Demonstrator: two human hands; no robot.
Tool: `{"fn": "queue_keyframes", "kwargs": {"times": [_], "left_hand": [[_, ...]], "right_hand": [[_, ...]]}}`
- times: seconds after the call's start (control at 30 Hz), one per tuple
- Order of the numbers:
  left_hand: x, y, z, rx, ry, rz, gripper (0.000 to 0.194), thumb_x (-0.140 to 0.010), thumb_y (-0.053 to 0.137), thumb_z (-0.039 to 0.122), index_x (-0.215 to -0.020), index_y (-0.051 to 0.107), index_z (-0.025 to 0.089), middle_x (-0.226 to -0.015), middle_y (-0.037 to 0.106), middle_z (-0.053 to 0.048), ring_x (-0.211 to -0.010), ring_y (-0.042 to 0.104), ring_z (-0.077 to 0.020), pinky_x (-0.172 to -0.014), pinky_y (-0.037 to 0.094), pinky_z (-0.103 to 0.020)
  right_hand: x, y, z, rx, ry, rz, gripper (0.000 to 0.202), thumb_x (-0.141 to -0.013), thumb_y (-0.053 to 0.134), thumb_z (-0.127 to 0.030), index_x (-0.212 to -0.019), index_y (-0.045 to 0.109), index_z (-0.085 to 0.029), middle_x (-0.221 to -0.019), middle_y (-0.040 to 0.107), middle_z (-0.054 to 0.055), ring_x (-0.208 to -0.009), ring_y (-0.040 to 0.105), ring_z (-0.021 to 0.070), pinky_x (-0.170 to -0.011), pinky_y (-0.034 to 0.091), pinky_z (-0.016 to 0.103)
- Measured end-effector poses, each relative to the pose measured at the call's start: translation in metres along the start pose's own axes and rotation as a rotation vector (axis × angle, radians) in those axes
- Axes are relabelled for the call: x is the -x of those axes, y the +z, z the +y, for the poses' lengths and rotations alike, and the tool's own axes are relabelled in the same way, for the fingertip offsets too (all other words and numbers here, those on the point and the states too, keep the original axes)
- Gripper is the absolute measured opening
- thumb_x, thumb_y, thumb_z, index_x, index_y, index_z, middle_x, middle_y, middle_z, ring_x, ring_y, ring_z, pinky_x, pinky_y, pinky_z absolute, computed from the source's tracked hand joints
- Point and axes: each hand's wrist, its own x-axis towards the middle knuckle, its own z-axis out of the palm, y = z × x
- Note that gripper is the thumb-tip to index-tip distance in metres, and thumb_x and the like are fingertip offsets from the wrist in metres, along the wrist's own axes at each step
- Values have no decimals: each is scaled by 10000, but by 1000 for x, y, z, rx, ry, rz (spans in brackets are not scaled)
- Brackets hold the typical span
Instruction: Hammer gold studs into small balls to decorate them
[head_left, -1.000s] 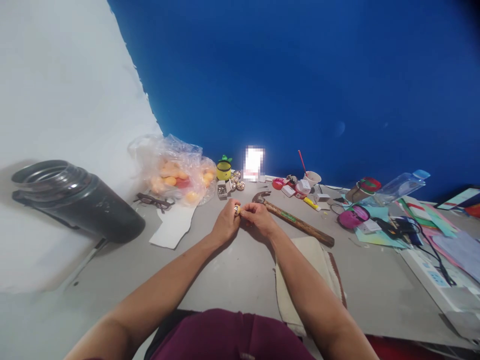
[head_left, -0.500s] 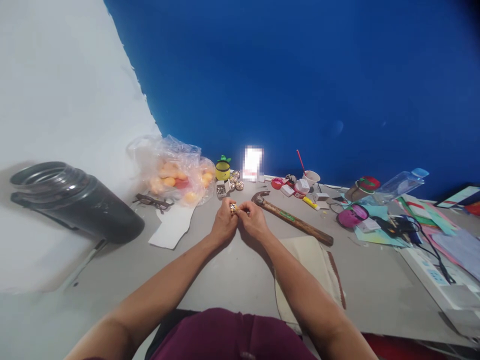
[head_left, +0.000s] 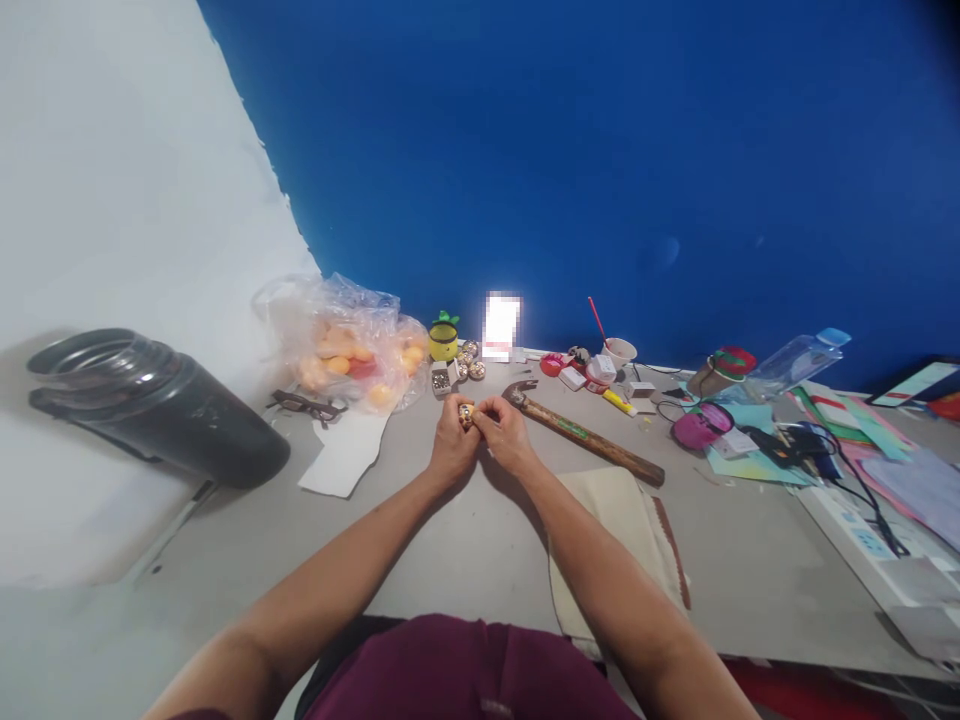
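Note:
My left hand [head_left: 454,440] is closed around a small studded ball [head_left: 466,415], gold and dark with shiny dots. Fingertips of my right hand [head_left: 504,435] are pinched together against the ball's right side; whatever they may hold is too small to make out. Beyond my hands stands a small open box [head_left: 441,379] of shiny metal bits, with several similar studded balls [head_left: 471,368] beside it. A claw hammer [head_left: 592,440] with a wooden handle lies just right of my right hand.
A dark bottle [head_left: 172,410] leans at the left, near a plastic bag of orange balls [head_left: 341,350] and glasses [head_left: 306,404]. Beige cloth [head_left: 615,540] lies under my right forearm. Further right are a pink pouch [head_left: 701,427], papers and a power strip [head_left: 862,540].
Both hands stay together at the ball. The right fingertips have moved slightly left, closer over it. The view has shifted a little.

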Motion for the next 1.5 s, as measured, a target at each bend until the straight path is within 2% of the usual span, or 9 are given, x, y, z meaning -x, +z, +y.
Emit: {"fn": "queue_keyframes", "kwargs": {"times": [0.2,0.3,0.4,0.53,0.77,0.97,1.23,1.37,1.5], "left_hand": [[-1,-5,2,245,-131,-92,342,-738,698,254,-1053,573,209,-886,624,6,-736,579,-153,-669,487,-281],[-3,-7,4,496,-250,-184,393,-718,743,293,-1058,566,209,-808,607,34,-618,536,-109,-572,443,-236],[-7,-8,5,764,-355,-237,328,-755,706,368,-997,571,194,-784,609,26,-549,504,-92,-486,372,-214],[-14,-11,1,881,-468,-293,249,-700,708,265,-899,604,158,-767,635,-6,-538,512,-90,-480,341,-207],[-23,-17,-6,1061,-605,-347,256,-809,691,373,-896,665,133,-784,595,-19,-551,513,-99,-486,360,-230],[-24,-20,-9,1058,-601,-339,248,-800,750,211,-1016,638,162,-773,609,1,-592,576,-108,-527,418,-213],[-30,-21,-11,1054,-673,-327,273,-924,706,390,-1027,656,141,-863,688,-70,-605,600,-115,-529,468,-229],[-26,-16,-14,828,-470,-309,436,-764,845,303,-1117,632,161,-794,661,-9,-533,552,-93,-468,411,-206],[-22,-13,-16,545,-318,-251,537,-764,823,355,-1222,620,162,-744,670,1,-465,518,-87,-444,420,-220]], "right_hand": [[-3,-3,11,-238,152,-32,317,-762,681,-520,-846,604,-225,-746,627,-15,-611,539,142,-553,489,275],[-9,-11,18,-155,148,47,318,-786,652,-529,-850,592,-224,-732,613,-19,-588,527,139,-551,476,276],[-14,-26,23,148,64,156,216,-859,575,-430,-853,612,-218,-805,659,21,-745,606,186,-721,509,317],[-18,-46,26,720,-17,231,203,-928,561,-288,-1049,686,-184,-1119,706,120,-1111,597,266,-990,438,393],[-17,-56,34,1191,158,69,335,-962,661,-416,-1192,694,-175,-1302,647,174,-1223,546,334,-972,410,425],[-19,-58,39,1250,150,32,266,-1004,609,-355,-1170,694,-167,-1296,645,172,-1217,550,320,-945,420,413],[-19,-50,31,1241,53,74,244,-1012,599,-313,-1193,632,-153,-1217,684,171,-1172,601,299,-943,389,380],[-20,-43,27,1227,44,71,260,-1012,610,-308,-1230,595,-167,-1094,735,150,-1067,675,288,-915,388,370],[-19,-39,24,1244,58,87,215,-1005,606,-324,-1171,602,-186,-1043,754,157,-992,701,289,-857,404,367]]}}
